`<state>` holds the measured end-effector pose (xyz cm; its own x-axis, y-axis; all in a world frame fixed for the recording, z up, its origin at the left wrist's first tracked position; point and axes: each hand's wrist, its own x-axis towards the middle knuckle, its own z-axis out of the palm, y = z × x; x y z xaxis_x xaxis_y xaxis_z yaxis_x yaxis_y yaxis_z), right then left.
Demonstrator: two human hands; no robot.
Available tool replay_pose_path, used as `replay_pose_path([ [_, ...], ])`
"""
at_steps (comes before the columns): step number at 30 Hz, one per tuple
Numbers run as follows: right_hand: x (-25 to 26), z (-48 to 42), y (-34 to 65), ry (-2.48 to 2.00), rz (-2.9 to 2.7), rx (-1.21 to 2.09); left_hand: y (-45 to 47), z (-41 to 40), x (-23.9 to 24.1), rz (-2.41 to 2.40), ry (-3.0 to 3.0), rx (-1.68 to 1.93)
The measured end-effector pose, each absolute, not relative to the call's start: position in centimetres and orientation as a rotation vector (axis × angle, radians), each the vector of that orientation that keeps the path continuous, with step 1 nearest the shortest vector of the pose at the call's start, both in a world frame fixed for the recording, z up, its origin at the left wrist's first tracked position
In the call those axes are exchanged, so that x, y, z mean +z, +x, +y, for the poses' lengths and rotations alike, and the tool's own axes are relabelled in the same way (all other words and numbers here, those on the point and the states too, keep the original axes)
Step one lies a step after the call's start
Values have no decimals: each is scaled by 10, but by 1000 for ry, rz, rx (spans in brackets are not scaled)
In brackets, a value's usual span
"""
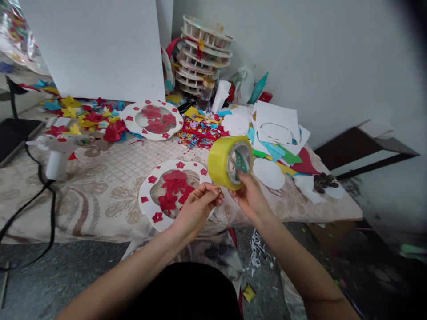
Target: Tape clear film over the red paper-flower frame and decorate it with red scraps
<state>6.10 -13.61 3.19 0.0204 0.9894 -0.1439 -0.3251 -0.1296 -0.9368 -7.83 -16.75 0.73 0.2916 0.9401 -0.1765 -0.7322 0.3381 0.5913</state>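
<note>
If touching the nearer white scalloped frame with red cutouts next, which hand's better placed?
Left, probably: the left hand overlaps the nearer white scalloped frame in view, though whether it pinches anything is unclear. The right hand holds a thick yellow roll of plastic tape.

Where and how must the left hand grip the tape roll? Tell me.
Probably the curved side of the tape roll, the left hand coming from the left: that side faces left and looks uncovered, while the right hand holds the bottom, thumb at the hole.

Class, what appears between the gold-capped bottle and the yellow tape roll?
In the head view, a heap of small coloured scraps shows between the gold-capped bottle and the yellow tape roll.
</note>
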Motion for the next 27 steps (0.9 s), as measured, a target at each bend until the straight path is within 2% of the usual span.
replay_pose_path([
  [11,34,-140,59,-1124,-924,1313,-94,-172,7,593,451,1062],
  [21,30,-145,55,-1100,-1010,1294,-92,-172,7,651,463,1195],
  [27,33,-140,69,-1072,-1223,1114,-127,-168,22,805,666,1122],
])
